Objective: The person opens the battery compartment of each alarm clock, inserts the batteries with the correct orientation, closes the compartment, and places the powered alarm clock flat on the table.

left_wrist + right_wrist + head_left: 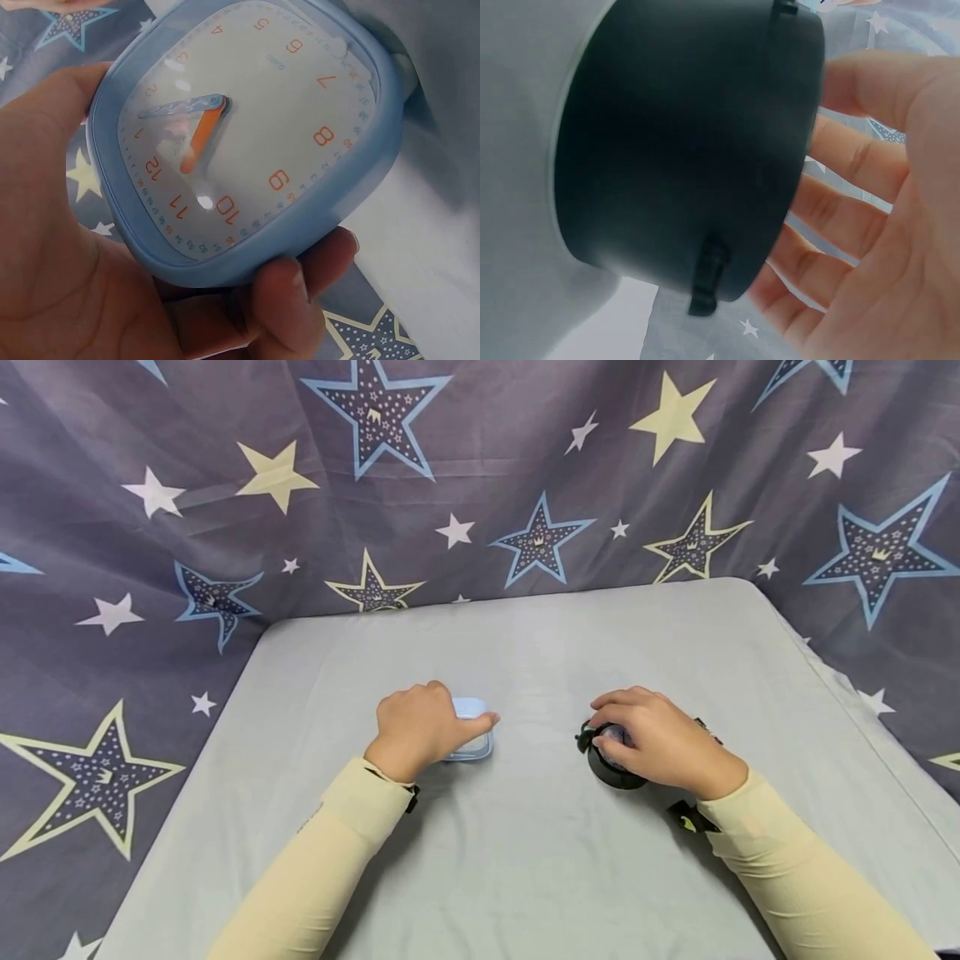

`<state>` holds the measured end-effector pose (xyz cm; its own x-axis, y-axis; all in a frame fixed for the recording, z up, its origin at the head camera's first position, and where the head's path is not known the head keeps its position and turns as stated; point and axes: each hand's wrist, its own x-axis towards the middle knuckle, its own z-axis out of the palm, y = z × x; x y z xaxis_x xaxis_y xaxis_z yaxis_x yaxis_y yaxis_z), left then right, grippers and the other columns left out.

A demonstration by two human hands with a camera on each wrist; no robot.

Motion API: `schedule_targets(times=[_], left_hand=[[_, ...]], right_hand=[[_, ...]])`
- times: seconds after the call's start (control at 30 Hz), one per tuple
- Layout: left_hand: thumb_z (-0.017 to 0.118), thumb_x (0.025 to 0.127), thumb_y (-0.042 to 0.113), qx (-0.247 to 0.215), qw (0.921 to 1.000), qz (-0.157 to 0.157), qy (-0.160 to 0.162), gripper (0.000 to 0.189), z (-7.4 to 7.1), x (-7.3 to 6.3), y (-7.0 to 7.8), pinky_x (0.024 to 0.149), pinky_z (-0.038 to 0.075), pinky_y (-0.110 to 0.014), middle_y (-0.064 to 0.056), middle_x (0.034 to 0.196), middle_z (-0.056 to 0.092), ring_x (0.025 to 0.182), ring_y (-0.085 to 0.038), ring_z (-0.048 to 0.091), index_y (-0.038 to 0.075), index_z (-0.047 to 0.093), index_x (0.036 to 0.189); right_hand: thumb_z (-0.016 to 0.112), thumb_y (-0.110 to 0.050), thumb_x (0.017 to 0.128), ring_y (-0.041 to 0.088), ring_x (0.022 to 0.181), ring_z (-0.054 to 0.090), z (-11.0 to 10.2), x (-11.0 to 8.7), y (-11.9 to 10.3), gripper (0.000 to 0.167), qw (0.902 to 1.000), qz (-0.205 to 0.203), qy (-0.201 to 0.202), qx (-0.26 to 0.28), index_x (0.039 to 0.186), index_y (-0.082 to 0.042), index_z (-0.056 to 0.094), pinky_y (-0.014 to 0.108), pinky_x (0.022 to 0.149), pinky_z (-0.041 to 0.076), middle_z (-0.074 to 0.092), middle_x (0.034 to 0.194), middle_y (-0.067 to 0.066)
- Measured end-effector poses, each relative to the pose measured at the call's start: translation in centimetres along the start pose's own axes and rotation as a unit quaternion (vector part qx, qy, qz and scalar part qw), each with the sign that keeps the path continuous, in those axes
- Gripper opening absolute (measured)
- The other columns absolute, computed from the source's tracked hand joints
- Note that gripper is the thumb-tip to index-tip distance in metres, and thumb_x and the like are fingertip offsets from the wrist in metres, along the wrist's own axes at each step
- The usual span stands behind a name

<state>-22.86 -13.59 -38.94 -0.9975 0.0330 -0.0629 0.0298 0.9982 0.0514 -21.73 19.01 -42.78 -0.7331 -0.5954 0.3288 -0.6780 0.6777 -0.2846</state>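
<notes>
My left hand (420,727) grips a light blue desk clock (240,135) with a rounded-square case, orange numerals and an orange and a blue hand on its face. In the left wrist view its fingers curl under the case edge; in the head view the hand covers much of the clock. On the right, my right hand (660,735) holds a black round container (682,150) from above, fingers bent over its top. The container has small side clips (707,277) and something clear and shiny within its rim. Its fingertips are hidden behind that rim in the right wrist view.
Both things are on or just above a bed-like surface (517,860) covered in light grey cloth. A dark star-patterned curtain (495,468) hangs behind and at both sides. Bands (690,817) are strapped at the wrists over cream sleeves (795,860).
</notes>
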Motion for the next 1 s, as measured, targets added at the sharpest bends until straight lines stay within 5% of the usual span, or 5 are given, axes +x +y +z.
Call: schedule_targets(times=[1.0], left_hand=[[0.044,0.077,0.094,0.004,0.9999,-0.004,-0.016,0.085,0.08,0.5,0.14,0.053,0.044,-0.041,-0.006,0.075,0.061,0.065,-0.027,0.059,0.011,0.062,0.086]], right_hand=[[0.073,-0.022,0.091,0.029,0.112,0.068,0.21,-0.03,0.25,0.017,0.9998,-0.001,0.004,-0.018,0.104,-0.014,0.079,0.058,0.095,0.049,0.073,0.122,0.008]])
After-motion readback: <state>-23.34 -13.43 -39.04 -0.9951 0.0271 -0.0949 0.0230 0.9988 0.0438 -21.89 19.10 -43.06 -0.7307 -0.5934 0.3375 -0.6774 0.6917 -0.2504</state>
